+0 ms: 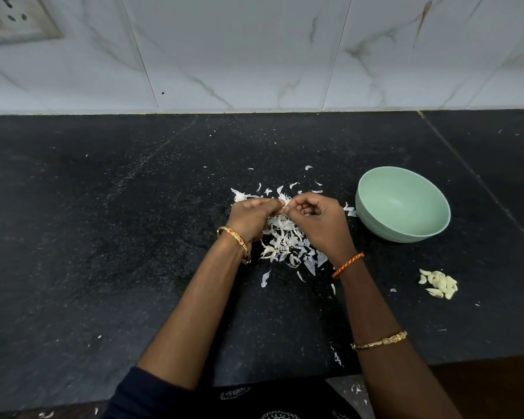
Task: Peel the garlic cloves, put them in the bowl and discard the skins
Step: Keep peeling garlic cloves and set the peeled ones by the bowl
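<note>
My left hand [251, 217] and my right hand [318, 220] meet fingertip to fingertip above a heap of white garlic skins [285, 240]. Both pinch one small garlic clove [286, 206], which is mostly hidden by the fingers. A pale green bowl [372, 219] stands to the right of my hands, and no cloves show inside it. Several peeled cloves [439, 284] lie in a small pile on the counter near the front right, below the bowl.
The black stone counter [103, 237] runs to a marble-tiled wall [254, 55] at the back. Skin flakes are scattered around the heap and near the front edge [338, 358]. A wall socket [9, 19] sits at the top left.
</note>
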A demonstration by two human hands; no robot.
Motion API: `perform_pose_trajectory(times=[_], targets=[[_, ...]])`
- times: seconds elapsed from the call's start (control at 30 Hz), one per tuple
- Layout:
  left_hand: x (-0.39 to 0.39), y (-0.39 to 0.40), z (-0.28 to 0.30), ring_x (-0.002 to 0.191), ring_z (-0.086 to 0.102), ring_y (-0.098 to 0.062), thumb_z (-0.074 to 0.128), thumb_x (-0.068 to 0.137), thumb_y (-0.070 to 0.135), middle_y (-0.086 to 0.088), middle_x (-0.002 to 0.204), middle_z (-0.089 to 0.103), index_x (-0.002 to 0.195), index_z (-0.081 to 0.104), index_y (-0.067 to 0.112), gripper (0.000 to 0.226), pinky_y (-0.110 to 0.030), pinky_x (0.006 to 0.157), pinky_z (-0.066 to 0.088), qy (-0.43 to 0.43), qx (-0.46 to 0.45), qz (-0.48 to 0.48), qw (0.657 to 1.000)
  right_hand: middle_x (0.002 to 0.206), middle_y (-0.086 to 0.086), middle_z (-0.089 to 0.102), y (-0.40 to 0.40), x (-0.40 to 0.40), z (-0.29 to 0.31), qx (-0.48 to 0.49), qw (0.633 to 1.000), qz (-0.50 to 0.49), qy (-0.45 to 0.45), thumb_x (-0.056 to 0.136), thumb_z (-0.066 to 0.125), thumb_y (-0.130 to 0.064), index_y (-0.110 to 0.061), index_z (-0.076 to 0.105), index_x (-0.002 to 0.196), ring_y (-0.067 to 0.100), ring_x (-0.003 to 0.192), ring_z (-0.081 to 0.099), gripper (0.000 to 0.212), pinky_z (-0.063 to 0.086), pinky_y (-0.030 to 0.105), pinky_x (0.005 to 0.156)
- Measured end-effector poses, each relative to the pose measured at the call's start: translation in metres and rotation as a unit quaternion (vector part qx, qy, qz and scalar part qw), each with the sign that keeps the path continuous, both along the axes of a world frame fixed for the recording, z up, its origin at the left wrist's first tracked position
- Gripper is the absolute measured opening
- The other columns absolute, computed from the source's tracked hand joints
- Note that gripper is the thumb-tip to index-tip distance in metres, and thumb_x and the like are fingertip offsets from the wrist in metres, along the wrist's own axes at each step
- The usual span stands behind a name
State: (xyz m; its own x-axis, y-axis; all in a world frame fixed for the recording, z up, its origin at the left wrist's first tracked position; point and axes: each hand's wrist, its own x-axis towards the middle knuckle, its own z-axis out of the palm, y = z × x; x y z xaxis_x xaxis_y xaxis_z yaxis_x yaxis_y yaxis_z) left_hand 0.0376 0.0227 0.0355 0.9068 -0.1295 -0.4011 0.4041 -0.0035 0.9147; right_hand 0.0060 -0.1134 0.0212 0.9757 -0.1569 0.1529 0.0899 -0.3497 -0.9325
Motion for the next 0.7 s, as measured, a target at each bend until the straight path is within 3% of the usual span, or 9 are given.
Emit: perform_pose_trajectory(times=[0.1, 0.23, 0.37, 0.53, 0.63, 0.7], targets=[[0.000, 0.000, -0.002, 0.034, 0.034, 0.001, 0.072, 0.082, 0.022, 0.016, 0.048, 0.055, 0.074, 0.068, 0.017, 0.011, -0.011, 0.035, 0.024, 0.001, 0.012, 0.004, 1.000, 0.072, -0.005, 0.064, -0.002, -0.001, 0.002, 0.019, 1.000, -0.013, 0.003, 0.079, 0.070, 0.001, -0.012, 0.068, 0.078, 0.001, 0.065, 0.054, 0.013, 0.048, 0.017, 0.064], [0.000, 0.001, 0.000, 0.032, 0.039, 0.003, 0.072, 0.082, 0.022, 0.018, 0.043, 0.053, 0.085, 0.071, 0.013, 0.009, -0.009, 0.034, 0.027, -0.001, 0.015, 0.011, 1.000, 0.085, 0.001, 0.067, -0.006, -0.001, 0.005, 0.053, 0.998, -0.036, 0.015, 0.081, 0.073, -0.007, -0.017, 0.067, 0.092, 0.007, 0.078, 0.062, 0.017, 0.055, 0.021, 0.074], [-0.001, -0.003, 0.002, 0.030, 0.038, 0.003, 0.072, 0.083, 0.020, 0.017, 0.036, 0.047, 0.077, 0.068, 0.015, 0.008, -0.009, 0.033, 0.027, -0.006, 0.007, 0.030, 0.999, 0.080, 0.000, 0.071, -0.001, 0.001, 0.000, 0.016, 0.999, -0.028, -0.002, 0.083, 0.073, -0.010, -0.015, 0.071, 0.085, 0.017, 0.078, 0.067, 0.006, 0.057, 0.033, 0.076], [0.003, -0.001, -0.004, 0.033, 0.027, -0.001, 0.069, 0.086, 0.024, 0.015, 0.041, 0.044, 0.065, 0.058, 0.021, 0.023, -0.012, 0.033, 0.020, 0.023, -0.022, 0.014, 0.999, 0.070, -0.001, 0.069, 0.005, -0.003, -0.002, -0.002, 0.999, -0.022, 0.041, 0.092, 0.063, -0.017, -0.012, 0.070, 0.076, 0.008, 0.067, 0.066, 0.019, 0.054, 0.026, 0.069], [0.004, 0.002, -0.007, 0.038, 0.031, -0.003, 0.064, 0.090, 0.027, 0.007, 0.056, 0.045, 0.061, 0.049, 0.021, 0.033, -0.014, 0.036, 0.021, 0.024, -0.001, -0.031, 0.999, 0.079, 0.000, 0.069, -0.001, -0.002, 0.000, 0.022, 0.998, -0.040, 0.041, 0.090, 0.066, -0.018, -0.012, 0.071, 0.093, 0.008, 0.074, 0.065, 0.009, 0.055, 0.027, 0.070], [0.001, 0.002, -0.007, 0.042, 0.032, -0.005, 0.059, 0.093, 0.028, 0.001, 0.062, 0.043, 0.061, 0.043, 0.020, 0.037, -0.016, 0.037, 0.022, 0.015, 0.025, -0.070, 0.997, 0.090, 0.004, 0.070, -0.004, -0.003, 0.004, 0.058, 0.997, 0.005, 0.059, 0.088, 0.068, -0.011, -0.013, 0.070, 0.105, 0.011, 0.080, 0.067, 0.017, 0.056, 0.027, 0.068]])
